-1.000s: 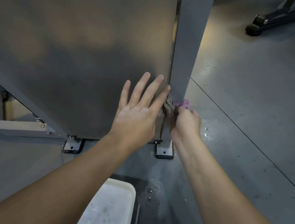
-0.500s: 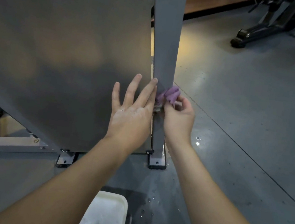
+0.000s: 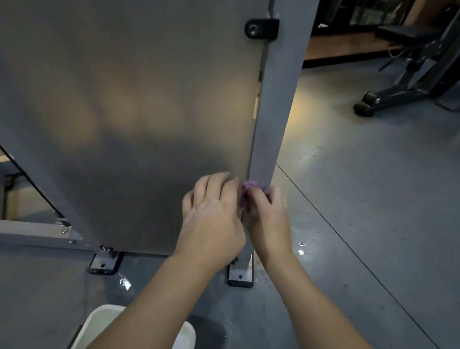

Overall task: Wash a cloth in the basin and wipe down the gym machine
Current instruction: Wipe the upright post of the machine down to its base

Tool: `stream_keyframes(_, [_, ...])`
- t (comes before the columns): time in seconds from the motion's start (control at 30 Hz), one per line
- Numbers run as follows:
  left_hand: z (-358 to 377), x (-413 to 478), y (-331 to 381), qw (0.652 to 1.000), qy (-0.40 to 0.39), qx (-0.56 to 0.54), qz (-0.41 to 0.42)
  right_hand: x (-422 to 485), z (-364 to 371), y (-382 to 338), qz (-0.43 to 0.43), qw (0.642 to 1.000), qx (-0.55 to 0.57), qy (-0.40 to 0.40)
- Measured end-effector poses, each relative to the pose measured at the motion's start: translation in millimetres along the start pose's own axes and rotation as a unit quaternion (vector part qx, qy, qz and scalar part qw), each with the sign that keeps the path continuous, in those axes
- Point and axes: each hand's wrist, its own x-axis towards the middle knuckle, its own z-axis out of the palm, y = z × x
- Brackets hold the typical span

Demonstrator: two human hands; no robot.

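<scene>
A small purple cloth is bunched against the lower part of the gym machine's grey upright post. My right hand grips the cloth and presses it to the post. My left hand is beside it on the grey side panel, fingers curled, fingertips close to the cloth; whether it holds the cloth I cannot tell. The white basin stands on the floor below my forearms, mostly hidden by my left arm.
The post's foot plate and a second bracket are bolted to the grey floor. Water drops lie on the floor. A white frame bar runs low at left. A dark bench machine stands at the back right.
My left hand's fingers, spread flat on the panel before, have curled in beside the cloth. The view has tilted up, showing more of the post and a black latch.
</scene>
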Motion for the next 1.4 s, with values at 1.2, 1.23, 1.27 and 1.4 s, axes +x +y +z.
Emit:
stream_keyframes(1.2, [-40.4,55.7,56.8,0.997,0.056,-0.035,0.035,148.6,-157.2,-93.5,-0.362,0.899,-0.158,0.190])
stream_keyframes(1.23, [-48.0,59.0,54.8,0.996,0.066,-0.045,0.050,152.9,-162.8,-97.1,-0.362,0.900,-0.147,0.193])
stream_keyframes(1.27, [-54.9,61.9,52.8,0.994,0.069,-0.055,0.061,156.6,-167.7,-101.4,-0.360,0.901,-0.138,0.200])
stream_keyframes(1.4, [-68.3,65.0,49.9,0.993,0.043,-0.073,0.080,159.5,-171.5,-109.2,-0.388,0.885,-0.171,0.193])
